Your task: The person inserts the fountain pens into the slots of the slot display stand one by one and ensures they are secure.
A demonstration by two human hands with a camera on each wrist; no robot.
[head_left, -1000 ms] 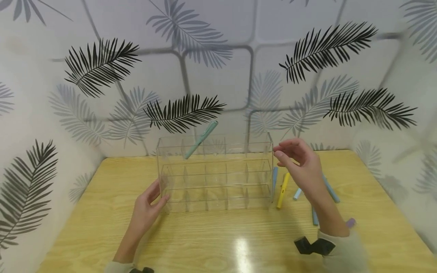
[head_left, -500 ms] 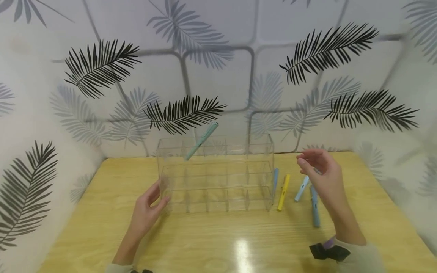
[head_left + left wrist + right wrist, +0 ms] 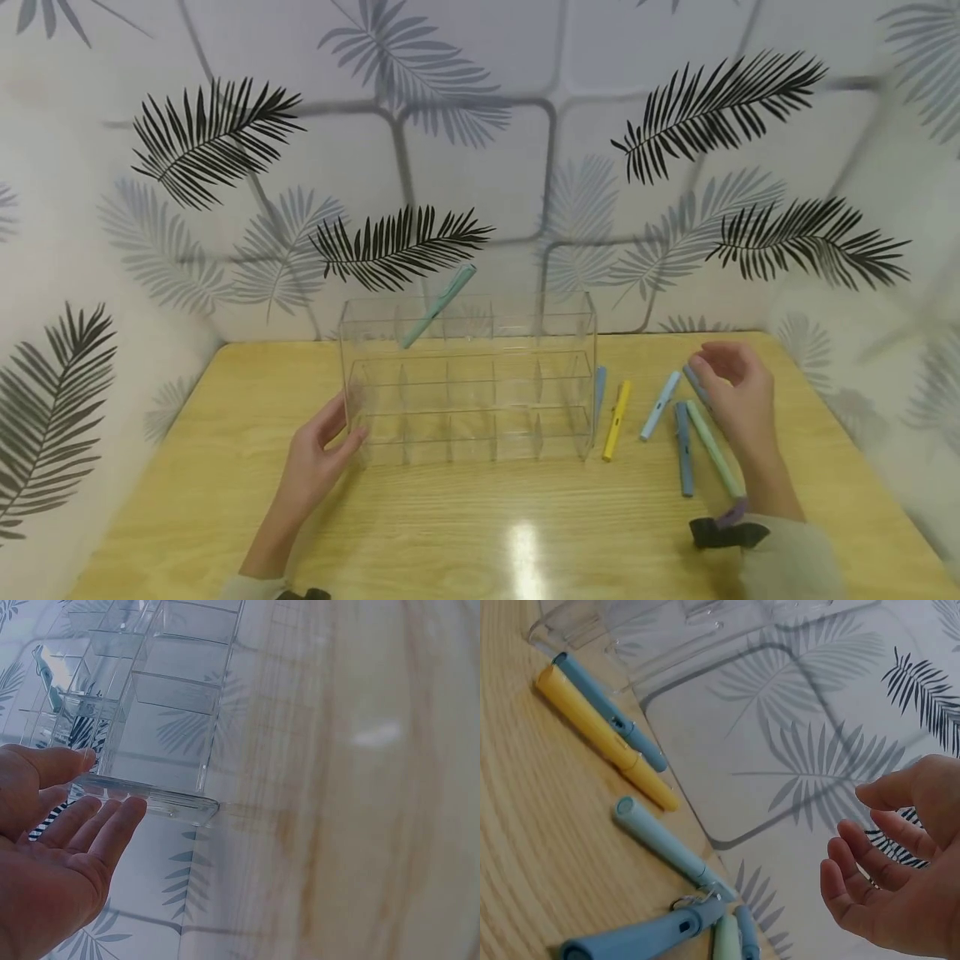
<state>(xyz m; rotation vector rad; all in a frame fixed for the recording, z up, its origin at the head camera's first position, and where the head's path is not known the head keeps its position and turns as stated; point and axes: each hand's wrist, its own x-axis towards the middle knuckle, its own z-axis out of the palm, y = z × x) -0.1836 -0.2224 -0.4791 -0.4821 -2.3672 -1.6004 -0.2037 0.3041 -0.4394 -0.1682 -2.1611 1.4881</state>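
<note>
A clear acrylic organizer (image 3: 493,382) with several compartments stands on the table. One teal pen (image 3: 438,307) leans at a slant in its upper row. At the organizer's left side, my left hand (image 3: 321,458) holds the edge, thumb in front and fingers on the outer wall (image 3: 112,821). My right hand (image 3: 738,396), holding nothing, hovers over the pens with loosely bent fingers. By its fingertips lies a blue pen (image 3: 695,382), partly hidden. Also there are a light blue pen (image 3: 660,406), a darker blue pen (image 3: 684,450) and a pale green pen (image 3: 714,450).
Close to the organizer's right side lie a yellow pen (image 3: 617,421) and another blue pen (image 3: 600,392). Something purple (image 3: 732,512) shows beside the right cuff. Behind the wooden table (image 3: 435,533) rises a leaf-patterned backdrop (image 3: 480,183).
My right hand has moved away from the organizer, rightward and down to the pens, uncovering the pale green one. My left hand keeps its place on the organizer.
</note>
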